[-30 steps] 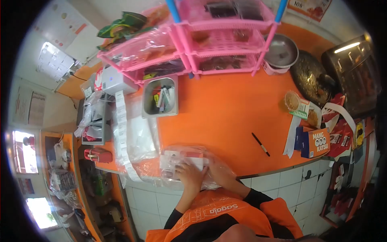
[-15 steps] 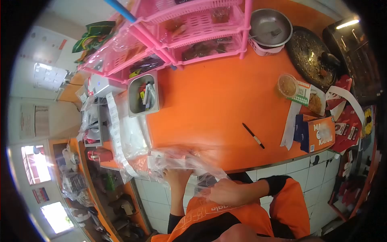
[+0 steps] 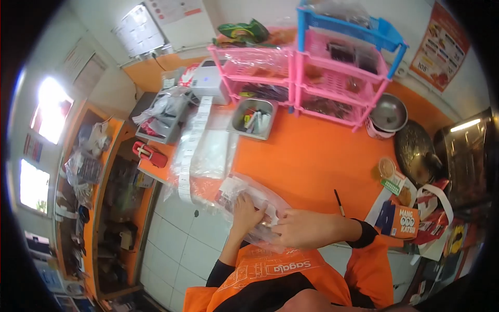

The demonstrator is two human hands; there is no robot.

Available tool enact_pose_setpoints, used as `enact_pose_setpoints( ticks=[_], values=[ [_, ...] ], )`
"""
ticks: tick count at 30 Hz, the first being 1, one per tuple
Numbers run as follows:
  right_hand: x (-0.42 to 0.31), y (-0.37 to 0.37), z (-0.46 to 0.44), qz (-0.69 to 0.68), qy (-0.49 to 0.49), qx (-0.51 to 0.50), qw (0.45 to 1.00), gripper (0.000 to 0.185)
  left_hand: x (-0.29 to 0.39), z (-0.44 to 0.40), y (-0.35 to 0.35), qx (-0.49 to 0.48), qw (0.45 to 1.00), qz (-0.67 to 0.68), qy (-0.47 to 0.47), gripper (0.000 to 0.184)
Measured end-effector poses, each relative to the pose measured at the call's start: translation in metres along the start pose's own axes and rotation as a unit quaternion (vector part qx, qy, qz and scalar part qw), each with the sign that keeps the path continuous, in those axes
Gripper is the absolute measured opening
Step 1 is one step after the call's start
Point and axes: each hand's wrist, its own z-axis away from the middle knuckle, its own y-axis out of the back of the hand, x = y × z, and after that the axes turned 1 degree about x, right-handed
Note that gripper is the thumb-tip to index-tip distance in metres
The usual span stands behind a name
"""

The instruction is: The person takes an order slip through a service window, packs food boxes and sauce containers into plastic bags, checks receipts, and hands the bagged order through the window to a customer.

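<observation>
At the table's front edge lies a clear plastic bag (image 3: 278,202) with a pale packet (image 3: 234,188) inside it. My left hand (image 3: 246,212) rests on the bag, fingers spread over the packet. My right hand (image 3: 291,227) is closed on the bag's side nearer my body, its fingertips bent round the film. Left of the bag, a long printed paper strip (image 3: 190,156) lies over a stack of clear bags (image 3: 215,151). Behind them stands a metal container (image 3: 253,118) with small packets and pens.
Pink shelves (image 3: 260,70) stand at the back. A black pen (image 3: 339,202) lies right of my hands. Further right are an orange and blue box (image 3: 404,221), a lidded cup (image 3: 386,167) and a metal bowl (image 3: 389,112). A red stapler-like object (image 3: 150,154) sits at the left edge.
The view has swung, so the table appears shifted. My right hand has moved from the bag's top to its near side and closed on the film. My left hand stays on the packet.
</observation>
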Motion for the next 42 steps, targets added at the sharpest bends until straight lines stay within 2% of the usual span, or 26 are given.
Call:
enact_pose_setpoints(
  ticks=[2,3,5,7,8,10,14,16,18,19,21,22,23,24,25,26,27,29,31,32,34,35,37,39,41,42],
  values=[
    [0.000,0.013,-0.008,-0.021,-0.029,-0.044,0.998,0.018,-0.028,-0.007,-0.005,0.147,0.967,0.098,-0.186,0.042],
    [0.000,0.019,-0.010,-0.051,-0.064,-0.081,0.993,0.014,-0.032,-0.009,0.016,0.147,0.967,0.101,-0.183,0.042],
    [0.002,0.029,-0.009,-0.056,-0.044,-0.073,0.995,0.013,-0.036,-0.020,0.087,-0.076,0.933,0.284,-0.208,0.026],
    [0.002,0.040,-0.006,-0.057,-0.029,-0.062,0.996,0.012,-0.058,-0.025,0.125,-0.124,0.894,0.393,-0.178,0.035],
    [0.001,0.044,-0.004,-0.056,-0.045,-0.064,0.995,0.012,-0.067,-0.029,0.142,-0.127,0.892,0.395,-0.180,0.035],
    [-0.001,0.048,-0.004,-0.056,-0.065,-0.065,0.994,0.013,-0.080,-0.034,0.171,-0.084,0.857,0.490,-0.134,0.039],
    [-0.005,0.052,-0.014,-0.036,-0.100,-0.017,0.994,0.015,-0.080,-0.042,0.210,-0.124,0.809,0.568,-0.090,0.040],
    [-0.008,0.054,-0.024,-0.034,-0.112,-0.009,0.993,0.019,-0.078,-0.048,0.208,-0.180,0.776,0.581,-0.169,0.049],
    [-0.011,0.056,-0.044,0.014,-0.150,0.010,0.989,0.018,-0.070,-0.047,0.193,-0.212,0.776,0.530,-0.267,0.062],
    [-0.010,0.055,-0.060,0.015,-0.158,0.012,0.987,0.018,-0.045,-0.045,0.193,-0.188,0.776,0.497,-0.339,0.066],
    [-0.004,0.050,-0.092,0.122,-0.151,0.197,0.961,0.030,-0.008,-0.039,0.173,-0.168,0.765,0.462,-0.416,0.069],
    [-0.001,0.044,-0.097,0.126,-0.161,0.198,0.959,0.030,-0.005,-0.038,0.150,-0.121,0.811,0.447,-0.358,0.066],
    [0.004,0.035,-0.100,0.127,-0.191,0.291,0.929,0.035,-0.004,-0.038,0.139,-0.073,0.850,0.427,-0.299,0.064],
    [0.011,0.026,-0.104,0.129,-0.216,0.380,0.890,0.041,0.002,-0.041,0.146,-0.077,0.846,0.429,-0.307,0.064],
    [0.015,0.013,-0.108,0.135,-0.221,0.380,0.888,0.041,0.009,-0.042,0.159,-0.046,0.817,0.546,-0.180,0.060],
    [0.018,-0.006,-0.113,0.085,-0.313,0.498,0.804,0.042,0.015,-0.043,0.166,-0.014,0.761,0.647,-0.045,0.056],
    [0.023,-0.034,-0.118,0.064,-0.357,0.549,0.753,0.043,0.011,-0.041,0.148,-0.009,0.714,0.698,-0.065,0.053],
    [0.030,-0.087,-0.131,0.008,-0.421,0.617,0.664,0.043,0.026,-0.026,0.122,0.051,0.825,0.494,-0.270,0.054],
    [0.033,-0.127,-0.148,-0.025,-0.436,0.619,0.652,0.042,0.041,0.008,0.098,-0.204,0.839,0.445,-0.238,0.054],
    [0.030,-0.140,-0.153,-0.036,-0.431,0.610,0.664,0.042,0.042,0.008,0.102,-0.203,0.837,0.448,-0.239,0.054],
    [0.026,-0.147,-0.155,-0.041,-0.409,0.581,0.702,0.041,0.036,0.005,0.122,-0.351,0.810,0.355,-0.309,0.054],
    [0.025,-0.146,-0.152,-0.041,-0.394,0.563,0.725,0.041,0.027,-0.006,0.138,-0.358,0.813,0.307,-0.342,0.060],
    [0.032,-0.143,-0.150,-0.043,-0.367,0.534,0.761,0.040,0.001,-0.037,0.150,-0.313,0.784,0.221,-0.488,0.075],
    [0.039,-0.144,-0.148,-0.046,-0.340,0.507,0.791,0.039,-0.035,-0.067,0.177,-0.396,0.812,0.131,-0.409,0.083],
    [0.044,-0.148,-0.146,-0.052,-0.321,0.486,0.811,0.038,-0.070,-0.087,0.179,-0.223,0.857,0.124,-0.448,0.093],
    [0.040,-0.148,-0.143,-0.058,-0.317,0.482,0.815,0.038,-0.077,-0.093,0.166,-0.226,0.854,0.121,-0.452,0.093]
  ],
)
